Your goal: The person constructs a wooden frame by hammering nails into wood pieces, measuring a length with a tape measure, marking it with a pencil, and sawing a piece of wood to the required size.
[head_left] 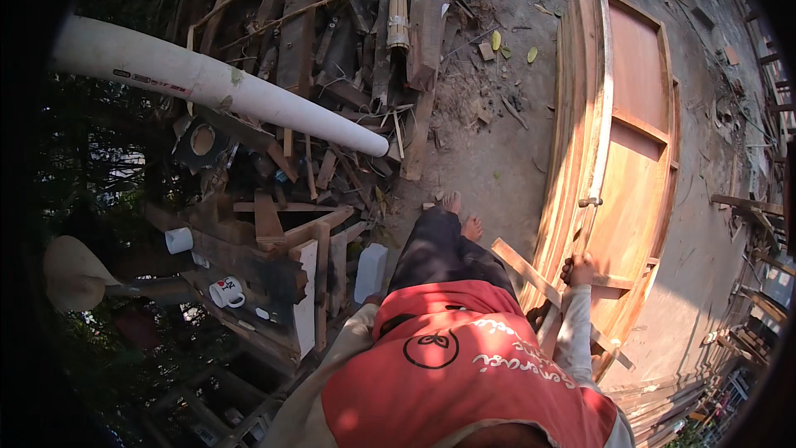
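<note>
My right hand [580, 270] is wrapped round the handle of a hammer [590, 202], whose metal head points away from me. Under it lies a stack of long wooden door panels [637, 174] with raised frame strips; the hammer rests on or hangs just over the panel's left edge, I cannot tell which. A loose wooden batten [524, 270] slants against the stack beside my right forearm. Down at my left side, my left hand [375, 299] shows only in a small part next to my trousers. Its fingers are hidden.
To my left, a wooden bench [286, 348] carries a white mug [226, 292] and a white cup [178, 240]. A long white pipe [249, 104] juts over a heap of scrap timber [332, 41]. A pale block [371, 272] stands near my left leg. More timber lies at the right edge.
</note>
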Motion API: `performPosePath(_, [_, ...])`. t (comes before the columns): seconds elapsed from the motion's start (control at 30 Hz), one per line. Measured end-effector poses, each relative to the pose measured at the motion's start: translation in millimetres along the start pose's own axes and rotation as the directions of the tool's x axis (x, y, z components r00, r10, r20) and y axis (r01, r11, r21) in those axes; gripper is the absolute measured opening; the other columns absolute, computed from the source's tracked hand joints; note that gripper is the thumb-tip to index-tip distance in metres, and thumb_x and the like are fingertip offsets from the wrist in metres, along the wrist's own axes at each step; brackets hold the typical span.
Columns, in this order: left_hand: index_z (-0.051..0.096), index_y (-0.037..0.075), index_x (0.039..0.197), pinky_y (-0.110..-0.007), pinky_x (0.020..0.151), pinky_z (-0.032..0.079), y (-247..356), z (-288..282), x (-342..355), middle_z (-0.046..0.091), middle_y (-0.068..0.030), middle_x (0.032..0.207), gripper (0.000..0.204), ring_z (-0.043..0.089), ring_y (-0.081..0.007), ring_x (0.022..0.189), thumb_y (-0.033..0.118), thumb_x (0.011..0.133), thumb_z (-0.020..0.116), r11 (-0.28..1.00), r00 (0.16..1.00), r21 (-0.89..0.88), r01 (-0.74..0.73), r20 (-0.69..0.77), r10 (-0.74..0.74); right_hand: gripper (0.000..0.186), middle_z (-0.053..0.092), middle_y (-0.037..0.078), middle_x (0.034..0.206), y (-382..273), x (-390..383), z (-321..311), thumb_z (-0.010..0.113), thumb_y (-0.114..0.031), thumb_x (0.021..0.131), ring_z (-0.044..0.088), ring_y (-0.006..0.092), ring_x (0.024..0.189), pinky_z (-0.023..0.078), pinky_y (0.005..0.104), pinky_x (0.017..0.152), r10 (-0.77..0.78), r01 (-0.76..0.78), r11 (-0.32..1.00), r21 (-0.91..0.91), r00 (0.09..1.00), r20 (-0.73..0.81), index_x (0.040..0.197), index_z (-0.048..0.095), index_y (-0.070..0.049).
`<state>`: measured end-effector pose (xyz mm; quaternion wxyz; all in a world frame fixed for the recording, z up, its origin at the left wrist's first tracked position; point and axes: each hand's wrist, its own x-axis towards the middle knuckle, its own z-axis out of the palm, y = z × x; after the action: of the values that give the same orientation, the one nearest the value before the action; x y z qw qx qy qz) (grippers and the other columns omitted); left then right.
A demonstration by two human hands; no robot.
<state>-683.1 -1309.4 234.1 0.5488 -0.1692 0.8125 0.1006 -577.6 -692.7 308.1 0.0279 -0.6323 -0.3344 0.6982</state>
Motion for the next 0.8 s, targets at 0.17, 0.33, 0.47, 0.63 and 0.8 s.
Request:
performPosePath(0.17, [0.071, 0.011, 0.108, -0.044, 0.085, 0.055, 111, -37, 53, 0.071, -0.0165, 0.108, 0.03, 0.069, -0.0341, 0.099, 0.032, 0.088, 0.065, 0.957, 0.984, 0.256, -0.134, -0.083, 0.16, 0.015, 0.052, 0.003, 0.07, -32, 58, -3, 0.05, -0.012, 0.095, 0.048, 0.0141, 0.046, 0.037, 0.0286, 0.036, 0.044, -0.045, 0.999, 0.031, 0.999, 0.022, 0.109, 0.048, -0.019])
performPosePath(0.33, [0.07, 0.012, 0.114, -0.044, 0.085, 0.055, 213, -106, 111, 0.07, -0.0175, 0.114, 0.03, 0.069, -0.0347, 0.103, 0.03, 0.091, 0.064, 0.908, 0.967, 0.391, -0.15, -0.131, 0.217, 0.012, 0.051, 0.002, 0.066, -68, 87, 33, 0.054, -0.019, 0.098, 0.048, 0.0151, 0.044, 0.036, 0.0309, 0.034, -0.017, -0.003, 0.997, -0.083, 0.971, -0.239, 0.11, 0.051, -0.018])
performPosePath(0.47, [0.07, 0.012, 0.111, -0.044, 0.087, 0.054, 281, -144, 119, 0.071, -0.0166, 0.114, 0.028, 0.068, -0.0349, 0.104, 0.031, 0.09, 0.065, 0.911, 0.976, 0.372, -0.177, -0.052, 0.21, 0.007, 0.05, 0.002, 0.062, -115, 109, 48, 0.053, -0.021, 0.099, 0.047, 0.0156, 0.043, 0.036, 0.0328, 0.034, 0.019, -0.103, 0.962, -0.253, 0.948, -0.316, 0.101, 0.054, -0.014])
performPosePath(0.63, [0.071, 0.013, 0.106, -0.045, 0.089, 0.053, 372, -221, 151, 0.071, -0.0154, 0.113, 0.026, 0.068, -0.0352, 0.106, 0.031, 0.088, 0.067, 0.916, 0.976, 0.342, -0.208, 0.009, 0.218, 0.005, 0.051, 0.003, 0.059, -191, 129, 94, 0.052, -0.015, 0.096, 0.047, 0.015, 0.041, 0.035, 0.031, 0.034, 0.108, -0.244, 0.913, -0.328, 0.918, -0.383, 0.099, 0.054, -0.01])
performPosePath(0.8, [0.072, 0.014, 0.102, -0.045, 0.092, 0.052, 487, -289, 190, 0.072, -0.0142, 0.113, 0.024, 0.067, -0.0355, 0.109, 0.032, 0.087, 0.068, 0.89, 0.94, 0.31, -0.333, 0.038, 0.339, 0.006, 0.053, 0.006, 0.059, -234, 156, 125, 0.054, -0.012, 0.094, 0.048, 0.0171, 0.039, 0.036, 0.0338, 0.032, 0.115, -0.278, 0.879, -0.387, 0.912, -0.394, 0.099, 0.053, -0.009])
